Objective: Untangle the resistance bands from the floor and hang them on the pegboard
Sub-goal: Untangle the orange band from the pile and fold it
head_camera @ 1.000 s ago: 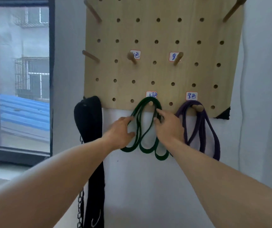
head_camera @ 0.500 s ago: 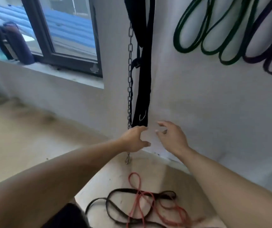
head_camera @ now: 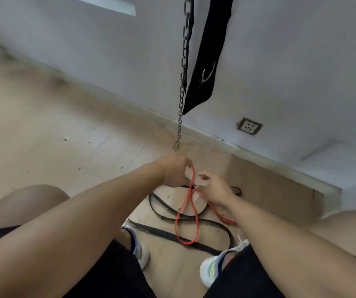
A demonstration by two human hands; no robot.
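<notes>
**Both hands down at the tangled bands on the floor**

The person crouches over the floor [head_camera: 43, 117], knees spread to either side and both forearms reaching forward between them. The left hand [head_camera: 176, 172] has its fingers curled down around the top of the red resistance band [head_camera: 186, 222], holding that end lifted off the floor. The right hand [head_camera: 214, 189] sits just beside it, thumb and fingers bent toward the same red band where it crosses the black one; motion blur hides whether the fingers actually pinch it, so I cannot tell if that hand grips anything.

The red band hangs from the left hand in a long loop that reaches down over the black resistance band [head_camera: 164, 231], with a second red strand running off to the right under the right wrist. The black band lies flat on the floor in wide curves, crossing under the red loop and stretching between the two sneakers [head_camera: 212, 267].

Against the wall [head_camera: 301, 61] a metal chain [head_camera: 183, 67] hangs straight down, ending in a clip just above the left hand. Beside it hangs a black strap [head_camera: 203, 61] with a metal ring. A wall socket [head_camera: 249, 125] sits low on the wall to the right.
</notes>
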